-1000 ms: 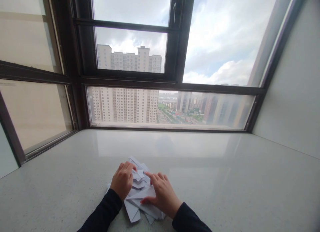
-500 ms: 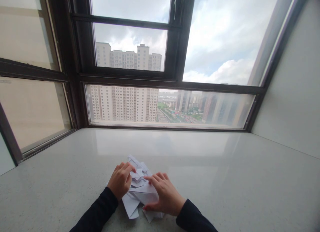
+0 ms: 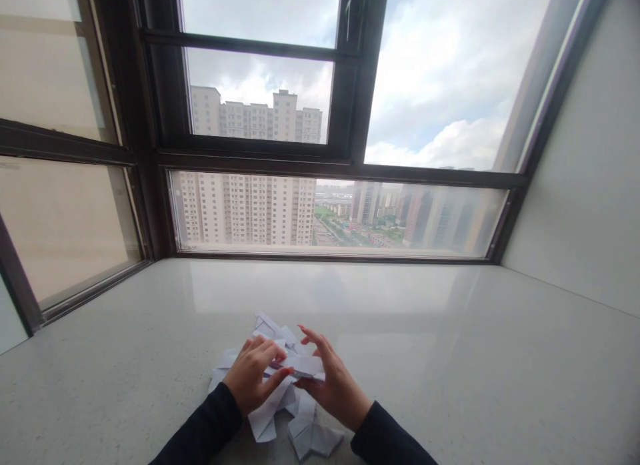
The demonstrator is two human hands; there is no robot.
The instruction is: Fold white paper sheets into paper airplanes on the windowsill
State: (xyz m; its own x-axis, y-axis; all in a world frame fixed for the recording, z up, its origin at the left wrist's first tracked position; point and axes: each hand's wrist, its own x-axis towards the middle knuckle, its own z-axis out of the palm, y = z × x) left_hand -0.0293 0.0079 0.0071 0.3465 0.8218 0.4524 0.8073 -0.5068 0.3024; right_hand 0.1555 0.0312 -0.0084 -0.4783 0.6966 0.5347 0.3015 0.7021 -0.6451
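Observation:
Between my two hands is a folded white paper piece [image 3: 306, 365], raised a little over a loose pile of folded white papers [image 3: 263, 415]. My left hand [image 3: 254, 373] pinches its left end with thumb and fingertips. At the other end my right hand [image 3: 336, 383] has it between the thumb and the bent fingers, with the index finger lifted off. Part of the pile is hidden behind both hands. More folded papers [image 3: 313, 437] lie just below my right hand.
The papers lie on a pale, glossy stone sill [image 3: 425, 358]. Behind it stands a dark-framed window [image 3: 340, 166] with tall buildings outside. A white wall [image 3: 585, 185] bounds the right side, and another window pane [image 3: 65, 225] the left.
The folded paper piece is now up between both hands. My left hand has moved slightly down and right, its thumb now showing; my right index finger has lifted. More of the pile shows.

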